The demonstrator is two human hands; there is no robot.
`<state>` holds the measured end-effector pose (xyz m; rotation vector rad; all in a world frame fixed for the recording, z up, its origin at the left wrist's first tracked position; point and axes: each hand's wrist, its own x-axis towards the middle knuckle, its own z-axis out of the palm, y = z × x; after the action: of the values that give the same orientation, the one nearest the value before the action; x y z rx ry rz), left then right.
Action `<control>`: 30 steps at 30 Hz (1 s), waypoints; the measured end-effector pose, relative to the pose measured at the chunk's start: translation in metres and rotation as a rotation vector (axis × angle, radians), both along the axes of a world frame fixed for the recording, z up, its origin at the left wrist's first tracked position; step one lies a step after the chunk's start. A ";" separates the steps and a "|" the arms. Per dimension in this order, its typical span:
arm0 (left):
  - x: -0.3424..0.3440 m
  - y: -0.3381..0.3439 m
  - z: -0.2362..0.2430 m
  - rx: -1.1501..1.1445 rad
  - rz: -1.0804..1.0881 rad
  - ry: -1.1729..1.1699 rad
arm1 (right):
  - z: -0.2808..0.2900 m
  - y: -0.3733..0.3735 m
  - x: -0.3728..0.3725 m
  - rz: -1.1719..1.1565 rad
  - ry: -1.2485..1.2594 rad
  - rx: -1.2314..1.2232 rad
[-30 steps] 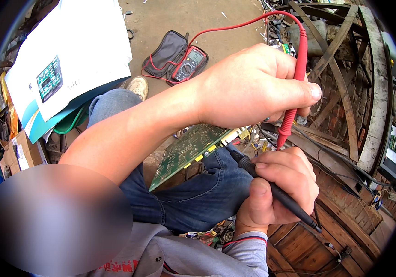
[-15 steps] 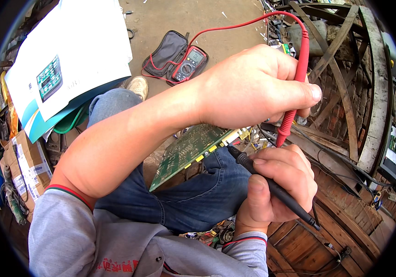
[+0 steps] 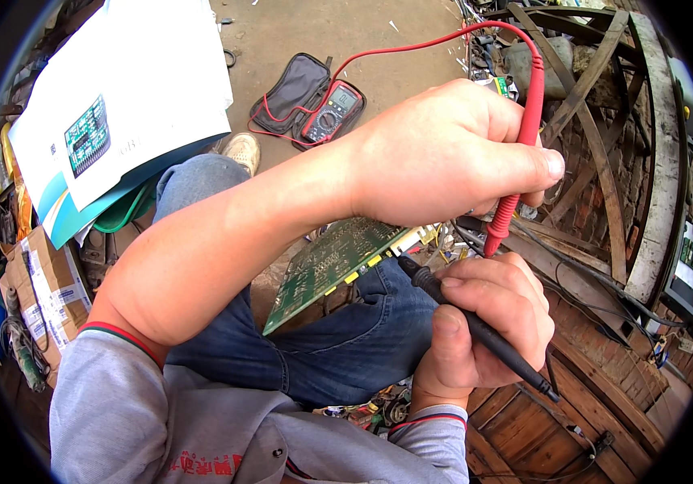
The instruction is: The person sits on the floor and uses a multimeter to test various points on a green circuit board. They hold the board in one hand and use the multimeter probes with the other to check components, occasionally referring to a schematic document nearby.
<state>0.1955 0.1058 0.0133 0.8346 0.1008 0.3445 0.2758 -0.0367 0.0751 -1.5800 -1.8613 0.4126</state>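
My left hand (image 3: 451, 153) is closed round a red test probe (image 3: 524, 121), which points down toward my other hand. My right hand (image 3: 492, 323) grips a black test probe (image 3: 496, 339) slantwise, its upper-left end close to the yellow parts on a green circuit board's edge. That board (image 3: 322, 266) slants over my jeans, partly hidden behind my left wrist; whether the probe tips touch it I cannot tell. Beyond my hands, a red multimeter (image 3: 326, 121) lies in an open dark case (image 3: 290, 85) on the floor, with leads running from it.
At the left are a large white sheet (image 3: 136, 56) printed with a board picture, a green container (image 3: 120, 211) and a cardboard box (image 3: 43, 286). Wooden frames (image 3: 645, 153) and boards (image 3: 540, 436) line the right, with loose cables. My shoe (image 3: 241, 152) rests on the floor.
My left hand and the red probe have shifted very slightly right; otherwise the two hands hold almost the same position.
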 end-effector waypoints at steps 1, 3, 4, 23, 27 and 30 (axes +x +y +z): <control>0.000 0.000 0.000 0.004 0.000 0.005 | 0.000 0.000 0.000 -0.002 -0.001 -0.001; -0.001 0.000 0.001 0.014 0.004 0.013 | 0.000 0.000 0.000 -0.005 -0.004 -0.002; -0.001 0.000 0.001 0.020 0.007 0.016 | 0.000 0.000 0.000 -0.005 -0.004 -0.002; -0.003 -0.002 0.004 0.022 0.031 -0.006 | 0.006 -0.001 0.001 0.036 -0.010 -0.050; -0.003 -0.004 0.004 0.032 0.062 -0.006 | 0.004 -0.002 0.001 0.032 0.003 -0.044; 0.000 -0.006 0.000 0.075 0.082 0.000 | 0.004 -0.002 0.002 0.038 0.009 -0.048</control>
<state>0.1957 0.0999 0.0129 0.9067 0.1231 0.4279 0.2779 -0.0391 0.0792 -1.5734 -1.8904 0.4843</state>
